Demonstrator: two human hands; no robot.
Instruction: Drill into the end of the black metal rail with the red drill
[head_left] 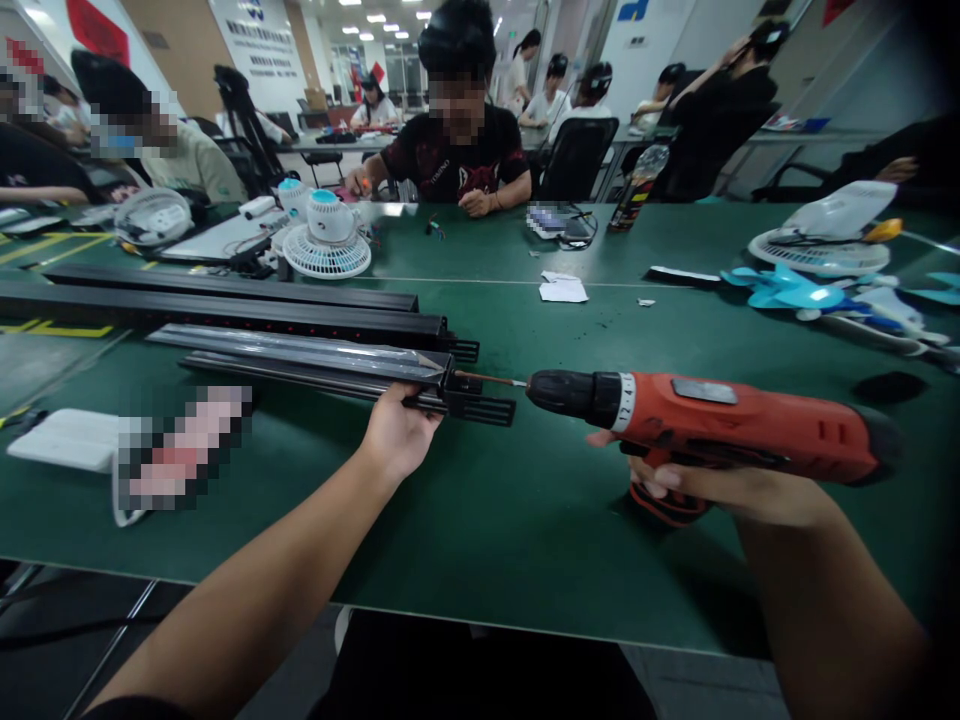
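My right hand (720,490) grips a red and black cordless drill (712,420) held level, pointing left. Its thin bit (491,379) reaches the end of a long black metal bar assembly (315,365) lying on the green table (487,510). My left hand (397,430) is closed on the near side of that bar, just left of its black end bracket (472,398), holding it down. Two more long black bars (225,305) lie parallel behind it.
A person sits across the table, hands resting on it. Small white desk fans (328,240) stand at the back left, blue fan blades and parts (817,290) at the right, paper scraps (562,290) mid-table, a white object (67,438) at the near left. Other people work at tables behind.
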